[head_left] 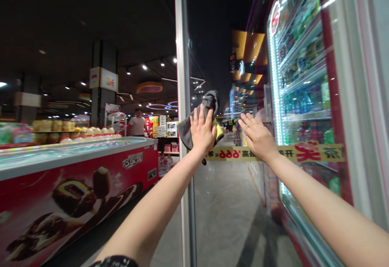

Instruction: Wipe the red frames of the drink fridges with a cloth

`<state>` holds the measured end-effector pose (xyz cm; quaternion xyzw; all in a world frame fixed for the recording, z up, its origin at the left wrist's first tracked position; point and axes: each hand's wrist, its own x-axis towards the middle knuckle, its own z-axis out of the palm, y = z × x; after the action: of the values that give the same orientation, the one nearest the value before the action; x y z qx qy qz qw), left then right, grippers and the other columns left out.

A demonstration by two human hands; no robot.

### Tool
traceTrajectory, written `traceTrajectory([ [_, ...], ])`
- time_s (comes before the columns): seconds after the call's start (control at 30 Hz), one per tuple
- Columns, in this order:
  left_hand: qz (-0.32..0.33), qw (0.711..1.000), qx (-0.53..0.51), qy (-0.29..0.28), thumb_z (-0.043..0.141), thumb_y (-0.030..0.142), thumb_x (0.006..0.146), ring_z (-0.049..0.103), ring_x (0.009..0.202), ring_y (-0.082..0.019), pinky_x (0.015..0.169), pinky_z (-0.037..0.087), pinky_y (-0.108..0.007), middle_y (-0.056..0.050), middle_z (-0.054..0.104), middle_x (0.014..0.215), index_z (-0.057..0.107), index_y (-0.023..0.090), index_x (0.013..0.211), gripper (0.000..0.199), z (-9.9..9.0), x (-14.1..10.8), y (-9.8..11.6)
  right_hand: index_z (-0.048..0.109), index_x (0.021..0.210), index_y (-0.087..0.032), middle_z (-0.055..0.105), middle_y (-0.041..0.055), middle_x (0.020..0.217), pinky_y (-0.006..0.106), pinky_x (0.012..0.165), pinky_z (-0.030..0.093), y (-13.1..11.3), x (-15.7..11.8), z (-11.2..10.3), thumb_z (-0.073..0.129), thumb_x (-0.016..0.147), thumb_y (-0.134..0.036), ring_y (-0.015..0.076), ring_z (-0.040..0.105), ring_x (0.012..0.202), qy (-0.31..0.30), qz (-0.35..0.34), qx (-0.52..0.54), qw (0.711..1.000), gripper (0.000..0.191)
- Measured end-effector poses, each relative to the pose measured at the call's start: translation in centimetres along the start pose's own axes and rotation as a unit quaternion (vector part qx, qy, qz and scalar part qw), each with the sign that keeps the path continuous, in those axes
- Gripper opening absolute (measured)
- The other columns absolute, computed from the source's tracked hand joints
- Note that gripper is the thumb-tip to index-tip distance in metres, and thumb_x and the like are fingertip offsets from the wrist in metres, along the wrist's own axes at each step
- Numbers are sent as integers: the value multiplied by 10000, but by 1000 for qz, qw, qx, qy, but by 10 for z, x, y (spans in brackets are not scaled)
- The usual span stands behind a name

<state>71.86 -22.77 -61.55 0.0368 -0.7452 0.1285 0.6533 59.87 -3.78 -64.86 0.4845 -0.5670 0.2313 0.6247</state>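
Note:
My left hand (203, 131) lies flat with its fingers spread on a dark grey cloth (186, 134), pressing it against a glass door panel (219, 202). A yellow part of the cloth shows at its right side. The cloth lies beside the door's upright metal frame (182, 76). To the right, my right hand (258, 135) is open with its fingers stretched out, at the glass and holding nothing; whether its palm touches the glass I cannot tell. Just below both hands, a yellow printed strip (231, 153) runs across the glass, its lettering reversed.
A red chest freezer (121, 178) with ice cream pictures stands at left. Lit drinks shelves (304, 72) line the right side. Farther back, a person (137, 123) stands near stacked goods. Grey floor (225, 226) shows through the glass.

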Motion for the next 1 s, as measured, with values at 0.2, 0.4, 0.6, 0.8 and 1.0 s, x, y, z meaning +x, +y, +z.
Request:
traceTrajectory([
  [0.2, 65, 998, -17, 0, 511, 289, 943, 144, 1564, -323, 1237, 201, -591, -100, 238, 1676, 438, 250, 1523, 585, 5, -6, 25, 541, 1441, -163, 505, 117, 1531, 527, 1210, 367, 7, -3, -27, 413, 871, -37, 255, 400, 1471, -37, -11, 26, 999, 598],
  [0.4, 153, 987, -15, -37, 547, 360, 926, 195, 1554, -322, 1247, 175, -580, -69, 293, 1661, 499, 275, 1482, 564, -5, -2, 16, 528, 1451, -214, 494, 120, 1540, 663, 1164, 352, 41, -36, -75, 471, 894, -90, 336, 388, 1470, -42, 47, -89, 994, 574],
  [0.6, 30, 998, -28, 44, 514, 380, 951, 149, 1557, -374, 1226, 130, -651, -92, 240, 1677, 476, 263, 1503, 565, 6, 56, 71, 483, 1486, -237, 422, 115, 1589, 689, 1151, 353, 56, -44, -80, 483, 911, -109, 363, 347, 1487, -56, 75, -124, 988, 588],
  [0.8, 363, 925, -61, -96, 543, 355, 929, 209, 1553, -296, 1266, 126, -544, -29, 342, 1642, 518, 318, 1465, 538, -1, 38, 80, 607, 1369, -196, 469, 98, 1559, 606, 1194, 366, 67, -41, -95, 461, 867, -50, 322, 380, 1476, -72, 69, -67, 993, 543],
  [1.0, 115, 991, -62, 28, 488, 392, 961, 136, 1567, -323, 1253, 95, -605, -43, 247, 1679, 468, 279, 1504, 555, 7, 94, 115, 550, 1438, -176, 518, 108, 1522, 523, 1190, 414, 83, -52, -121, 433, 868, -44, 262, 455, 1436, -62, 65, -70, 993, 597],
])
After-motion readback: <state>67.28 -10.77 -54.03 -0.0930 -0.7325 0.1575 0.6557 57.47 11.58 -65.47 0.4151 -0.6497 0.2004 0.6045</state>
